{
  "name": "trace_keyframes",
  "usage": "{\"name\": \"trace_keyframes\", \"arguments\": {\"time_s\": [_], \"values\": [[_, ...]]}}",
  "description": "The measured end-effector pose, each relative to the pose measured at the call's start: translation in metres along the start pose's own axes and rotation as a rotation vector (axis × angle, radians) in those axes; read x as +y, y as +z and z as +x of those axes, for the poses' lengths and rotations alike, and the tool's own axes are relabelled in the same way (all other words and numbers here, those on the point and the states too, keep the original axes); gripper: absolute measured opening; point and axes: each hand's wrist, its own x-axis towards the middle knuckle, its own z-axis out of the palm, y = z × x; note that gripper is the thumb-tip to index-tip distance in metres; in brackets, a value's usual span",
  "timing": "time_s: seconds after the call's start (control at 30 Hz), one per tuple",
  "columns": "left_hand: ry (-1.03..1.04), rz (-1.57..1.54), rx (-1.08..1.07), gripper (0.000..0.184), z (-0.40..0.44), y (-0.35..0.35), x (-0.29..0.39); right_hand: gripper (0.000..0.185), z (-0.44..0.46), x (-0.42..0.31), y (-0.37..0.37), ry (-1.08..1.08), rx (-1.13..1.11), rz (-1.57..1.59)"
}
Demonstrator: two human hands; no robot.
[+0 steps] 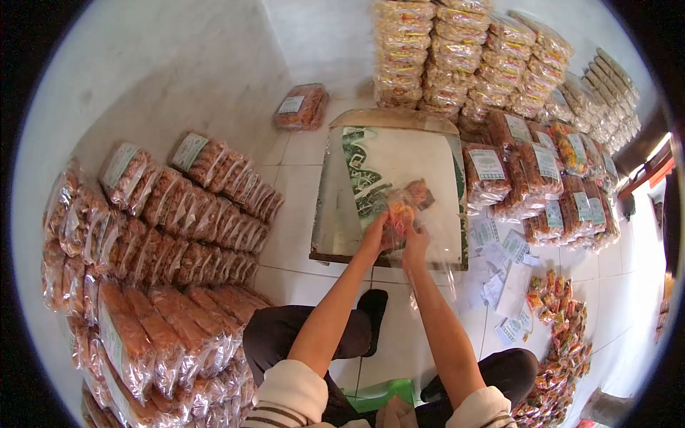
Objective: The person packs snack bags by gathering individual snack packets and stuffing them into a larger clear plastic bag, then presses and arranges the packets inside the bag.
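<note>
Over a low table point(328, 214) with a white and green top, both hands hold a clear plastic bag point(401, 215) with orange and reddish-brown contents. My left hand point(376, 232) grips the bag's left side, fingers closed round it. On the right side of the same bag, my right hand point(416, 241) is closed on the plastic. Loose clear film hangs below the right hand. A dark brown piece shows at the bag's far end, but its details are blurred.
Rows of brown packs point(193, 207) stand at left, with one lone pack point(301, 107) behind. Tall stacks of pale packs point(403, 53) and brown packs point(489, 171) rise at right. Labels point(510, 278), small colourful packets point(560, 314) and a green item point(389, 394) lie on the floor.
</note>
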Motion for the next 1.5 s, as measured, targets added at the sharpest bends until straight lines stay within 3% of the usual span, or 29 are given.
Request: {"name": "trace_keyframes", "arguments": {"time_s": [0.07, 0.13, 0.17, 0.23, 0.33, 0.47, 0.53, 0.67, 0.73, 0.87, 0.93, 0.97, 1.03, 1.07, 1.13, 1.17, 1.23, 1.27, 1.33, 1.37, 1.43, 1.5], "values": [[0.007, 0.025, 0.012, 0.037, 0.003, -0.001, -0.001, 0.046, 0.003, 0.004, 0.000, 0.018, -0.008, -0.026], [0.030, 0.161, 0.067, 0.047, 0.008, -0.003, -0.006, 0.039, 0.008, 0.015, -0.003, -0.587, 0.040, -0.698], [0.027, 0.162, 0.071, 0.047, 0.010, -0.003, -0.010, 0.039, 0.008, 0.021, -0.007, -0.583, 0.039, -0.697], [0.142, 0.451, 0.309, 0.050, 0.006, 0.005, -0.007, 0.046, -0.002, 0.013, -0.002, -0.724, 0.163, -1.071], [0.128, 0.259, 0.212, 0.053, 0.002, 0.009, -0.008, 0.058, 0.004, 0.011, -0.009, -0.741, 0.097, -1.108], [0.178, 0.252, 0.212, 0.053, 0.022, -0.001, -0.024, 0.064, 0.008, 0.003, -0.011, -0.605, 0.126, -1.166], [0.229, 0.233, 0.235, 0.051, 0.022, 0.001, -0.023, 0.065, 0.011, 0.011, -0.017, -0.666, -0.037, -0.909], [0.255, 0.308, 0.218, 0.048, 0.019, 0.000, -0.015, 0.064, 0.020, 0.031, -0.027, -0.522, -0.093, -0.765], [0.154, 0.416, 0.098, 0.042, 0.018, -0.007, -0.012, 0.057, 0.018, 0.030, -0.020, -0.469, -0.043, -0.546], [0.068, 0.560, 0.178, 0.038, 0.016, -0.002, -0.009, 0.048, 0.039, 0.026, -0.019, -0.367, -0.073, -0.842], [0.764, 0.695, 0.546, 0.030, 0.019, 0.006, -0.019, 0.043, 0.055, 0.044, -0.026, -0.443, -0.187, -0.727], [0.764, 0.690, 0.540, 0.030, 0.020, 0.008, -0.019, 0.043, 0.057, 0.045, -0.032, -0.447, -0.183, -0.732], [0.947, 1.030, 0.662, 0.021, 0.013, 0.017, -0.010, 0.043, 0.048, 0.036, -0.037, -0.804, -0.399, -1.112], [0.947, 1.020, 0.650, 0.021, 0.011, 0.022, -0.006, 0.043, 0.042, 0.027, -0.043, -0.806, -0.389, -1.124], [0.500, 1.115, 0.623, 0.018, 0.009, 0.033, -0.002, 0.046, 0.014, -0.009, -0.048, -0.528, -0.684, -1.171], [0.497, 1.112, 0.598, 0.018, 0.012, 0.034, -0.005, 0.046, 0.004, -0.018, -0.060, -0.523, -0.663, -1.184], [0.576, 1.090, 0.706, 0.023, 0.020, 0.036, -0.015, 0.044, -0.020, -0.042, -0.083, -0.447, -0.972, -1.525], [0.582, 1.090, 0.672, 0.023, 0.021, 0.041, -0.020, 0.044, -0.033, -0.061, -0.096, -0.441, -0.938, -1.537], [0.571, 1.273, 0.993, 0.030, 0.020, 0.057, -0.025, 0.040, -0.061, -0.109, -0.113, -0.039, -1.136, -1.505], [0.585, 1.275, 0.958, 0.030, 0.017, 0.067, -0.027, 0.040, -0.065, -0.121, -0.132, -0.037, -1.099, -1.511], [0.860, 1.307, 1.008, 0.033, 0.007, 0.096, -0.027, 0.039, -0.078, -0.149, -0.181, -0.197, -0.922, -1.477], [0.995, 1.328, 0.859, 0.036, -0.009, 0.142, -0.032, 0.037, -0.093, -0.187, -0.224, -0.225, -0.631, -1.465]]}}
